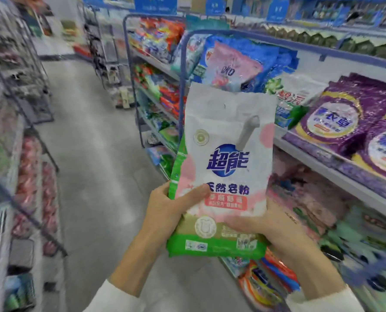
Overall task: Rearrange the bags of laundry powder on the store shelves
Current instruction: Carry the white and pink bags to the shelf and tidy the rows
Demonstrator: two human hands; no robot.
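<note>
Head view: white, pink and green plastic laundry-powder bag (228,154) held upright before the shelf's (300,153) front edge, left grip (165,206) pinching its lower left side, right grip (275,226) clasping its lower right.

grips: 2, left grip (167,210) + right grip (275,226), both on 1 white-pink bag (228,154). green strip (176,167) behind its left edge, can't tell if that's a 2nd bag. sleeves (111,298): 2, white. shelf (311,157) toward its right end: purple bags (336,122), 2 round labels visible, any more too blurred. upper level: 1 pink bag (232,66) lying on blue bags (266,55), blue count unclear. 1 white-green bag (293,95) just beside the purple. lower levels: too blurred to count
</note>
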